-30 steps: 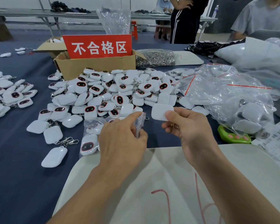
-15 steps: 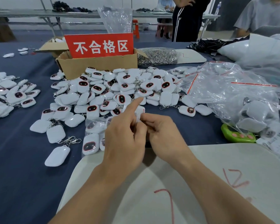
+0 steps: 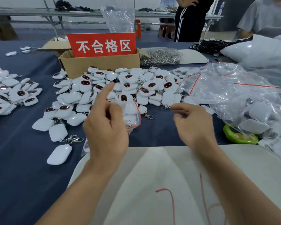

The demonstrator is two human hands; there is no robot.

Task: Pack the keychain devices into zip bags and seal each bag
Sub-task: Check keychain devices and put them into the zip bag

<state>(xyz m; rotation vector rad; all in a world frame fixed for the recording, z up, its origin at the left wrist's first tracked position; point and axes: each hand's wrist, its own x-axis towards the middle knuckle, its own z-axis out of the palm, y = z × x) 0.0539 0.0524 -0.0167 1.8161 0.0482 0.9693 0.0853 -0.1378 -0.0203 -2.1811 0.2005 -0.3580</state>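
A dark-clothed counter point(image 3: 15, 159) carries the whole packing job, with a pale sheet point(image 3: 152, 168) marked in red lying across its near edge under the person's forearms. A broad heap of keychain devices point(image 3: 130, 85), white with dark red-rimmed faces and metal clips, spreads across the middle, just in front of a cardboard box point(image 3: 101, 65) bearing a red sign point(image 3: 102, 45). To the right lies a crumpled pile of clear bags point(image 3: 225, 88) with red seal strips.

The left hand point(image 3: 104, 129) grips a small zip bag point(image 3: 133, 116) above the near edge of the heap, index finger pointing up and away. One white device point(image 3: 130, 109) sits inside the bag. The right hand point(image 3: 193, 125) hovers well apart from it, fingers loosely curled and holding nothing that shows.

The step in hand appears to be closing this filled bag; whether its red-lined mouth is already pressed shut cannot be told through the blur. The next move likely calls for checking or pinching the seal along its length, setting the bag aside, and then taking a fresh bag and device.
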